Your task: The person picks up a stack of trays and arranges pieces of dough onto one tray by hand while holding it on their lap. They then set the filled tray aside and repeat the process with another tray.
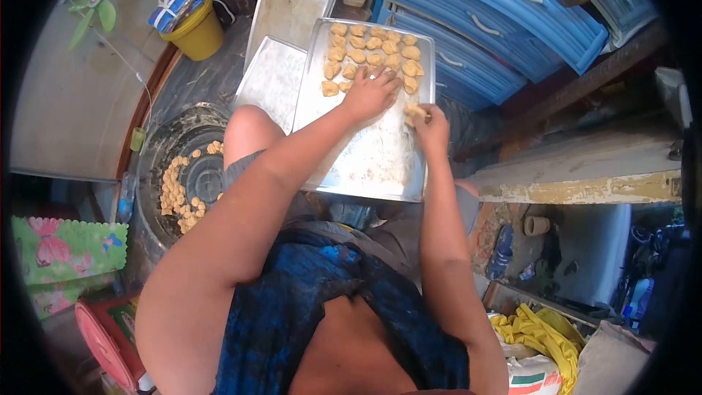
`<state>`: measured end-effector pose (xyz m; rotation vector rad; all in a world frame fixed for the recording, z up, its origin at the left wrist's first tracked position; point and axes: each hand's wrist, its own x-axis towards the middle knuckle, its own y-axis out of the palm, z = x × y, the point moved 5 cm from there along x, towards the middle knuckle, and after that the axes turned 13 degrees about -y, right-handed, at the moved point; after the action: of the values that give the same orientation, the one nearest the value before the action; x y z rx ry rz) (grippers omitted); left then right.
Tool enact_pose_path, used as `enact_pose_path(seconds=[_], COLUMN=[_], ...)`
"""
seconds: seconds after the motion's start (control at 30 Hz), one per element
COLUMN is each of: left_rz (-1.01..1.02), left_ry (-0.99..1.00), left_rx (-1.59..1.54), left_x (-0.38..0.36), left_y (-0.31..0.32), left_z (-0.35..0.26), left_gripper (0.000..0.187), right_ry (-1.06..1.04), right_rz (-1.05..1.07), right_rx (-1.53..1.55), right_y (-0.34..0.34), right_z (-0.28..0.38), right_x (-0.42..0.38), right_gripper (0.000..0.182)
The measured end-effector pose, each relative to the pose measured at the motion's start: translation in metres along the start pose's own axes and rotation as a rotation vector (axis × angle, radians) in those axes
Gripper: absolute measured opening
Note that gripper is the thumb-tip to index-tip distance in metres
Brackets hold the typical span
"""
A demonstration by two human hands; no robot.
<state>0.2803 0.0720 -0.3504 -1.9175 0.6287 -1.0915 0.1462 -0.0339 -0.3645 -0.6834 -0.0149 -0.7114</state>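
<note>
A metal baking tray (351,168) rests across my lap, its far half set with rows of lumpy, tan dough pieces (357,42). My left hand (371,93) lies over the nearer rows with its fingers stretched out, a light-coloured ring on one of them. What is under its palm is hidden. At the tray's right edge, my right hand (433,126) pinches a dough piece (415,113) between thumb and fingers, just below the right-hand column. The near half of the tray shows bare, scuffed metal with whitish marks.
Left of my knee, a wide dark basin (150,197) holds many small dough balls (174,189). More trays (274,77) lean beyond the lap tray. A yellow bucket (199,33) stands far left; blue drawers (475,22) rise at the far right. A wooden ledge (585,186) juts in from the right.
</note>
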Motion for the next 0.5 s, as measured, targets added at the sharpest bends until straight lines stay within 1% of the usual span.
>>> enact_pose_path(seconds=[0.03,0.07,0.1,0.13,0.2,0.23,0.27,0.33,0.37,0.4,0.47,0.5], left_rz=[-0.002,0.012,0.027,0.025,0.061,0.012,0.013,0.039,0.073,0.073,0.122,0.117], left_ry=[-0.001,-0.059,-0.119,-0.124,-0.026,0.01,0.002,0.036,0.035,0.031,0.036,0.029], left_rx=[0.009,0.023,0.038,0.05,-0.027,-0.053,-0.05,0.055,0.07,0.068,0.087,0.088], left_x=[-0.003,-0.009,-0.013,-0.018,-0.024,-0.026,-0.026,-0.021,-0.019,-0.019,-0.017,-0.018], left_y=[-0.003,-0.005,-0.008,-0.009,-0.005,0.0,0.004,0.012,0.015,0.016,0.012,0.006], left_z=[-0.003,-0.005,-0.006,-0.01,-0.021,-0.024,-0.025,-0.029,-0.029,-0.031,-0.034,-0.033], left_gripper=[0.039,0.038,0.038,0.038,0.035,0.031,0.031,0.028,0.028,0.028,0.03,0.03], right_ry=[-0.032,-0.064,-0.021,-0.026,-0.277,-0.229,-0.23,-0.095,-0.018,-0.019,0.038,-0.105], right_rz=[-0.068,-0.134,-0.065,-0.06,-0.043,-0.025,-0.016,0.016,0.061,0.065,0.224,0.19], right_rx=[-0.012,-0.024,0.068,0.078,-0.043,0.008,0.011,-0.092,-0.153,-0.155,-0.293,-0.366], right_y=[0.0,0.0,0.007,0.01,0.014,0.014,0.01,0.001,0.0,-0.006,-0.01,-0.013], right_z=[0.003,0.007,0.007,0.003,0.005,0.009,0.017,0.021,0.008,0.004,0.001,0.009], right_x=[0.008,0.014,0.018,0.02,0.023,0.02,0.016,0.007,0.006,0.005,-0.002,-0.008], right_gripper=[0.03,0.031,0.036,0.036,0.038,0.038,0.038,0.037,0.04,0.04,0.04,0.037])
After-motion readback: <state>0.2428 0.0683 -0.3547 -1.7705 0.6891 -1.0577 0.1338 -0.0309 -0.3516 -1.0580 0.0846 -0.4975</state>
